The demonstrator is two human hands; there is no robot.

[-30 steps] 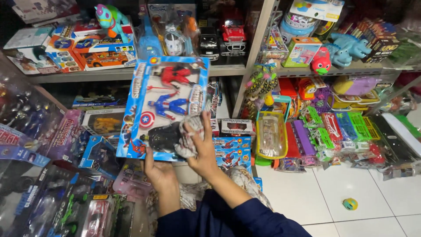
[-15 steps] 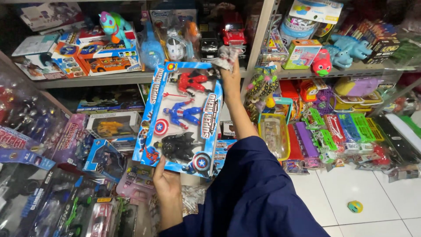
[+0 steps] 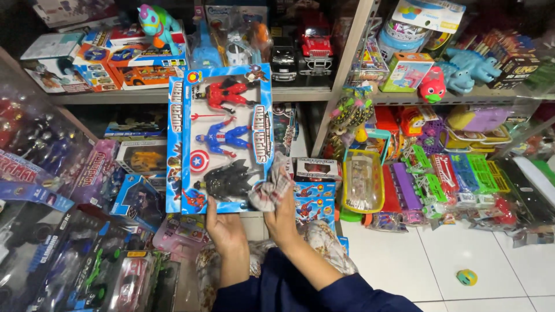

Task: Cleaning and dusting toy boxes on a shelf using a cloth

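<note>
Blue toy box [image 3: 222,138] held upright before the shelves, cloth [image 3: 269,190] at its lower right corner.

The flat cardboard box has a clear window showing three plastic figures stacked: red, blue, black. The left hand [image 3: 226,230] grips its bottom edge from below. The right hand [image 3: 283,216] is closed on a crumpled, patterned cloth pressed against the box front. Behind stands a metal shelf [image 3: 300,92] crowded with boxed toy cars.
</note>
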